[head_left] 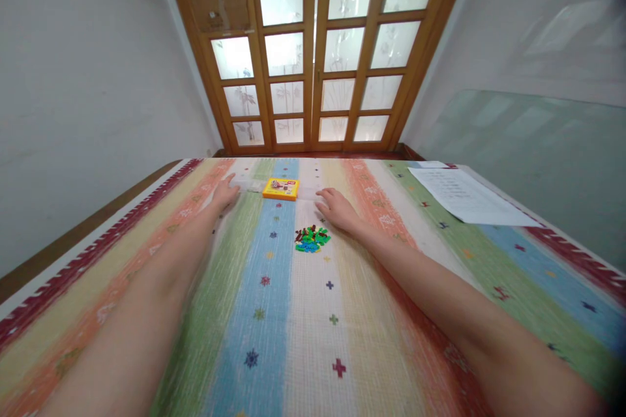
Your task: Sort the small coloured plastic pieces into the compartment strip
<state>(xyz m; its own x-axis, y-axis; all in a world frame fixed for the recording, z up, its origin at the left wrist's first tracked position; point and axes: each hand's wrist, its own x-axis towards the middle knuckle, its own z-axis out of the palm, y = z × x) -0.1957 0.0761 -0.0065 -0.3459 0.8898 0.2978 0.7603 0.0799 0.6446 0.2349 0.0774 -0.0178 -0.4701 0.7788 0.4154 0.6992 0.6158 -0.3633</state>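
Both of my arms reach forward over the table. My left hand (pixel 226 193) is open, its fingers apart, at the left end of a clear plastic bag (pixel 249 186) lying flat. My right hand (pixel 337 208) rests open on the cloth, thumb apart from the fingers. Its fingertips are beside another clear bag or sheet (pixel 308 193); whether they touch it I cannot tell. Between the hands lies a small yellow box (pixel 280 189) with a printed picture on top. A pile of small green, blue and brown plastic building bricks (pixel 312 240) sits nearer to me, left of my right hand.
A striped, patterned tablecloth (pixel 274 339) covers the table. White printed paper sheets (pixel 464 195) lie at the far right. Beyond the table stand wooden doors with glass panes (pixel 313 78). A pale glass-like panel (pixel 533 163) leans by the right wall.
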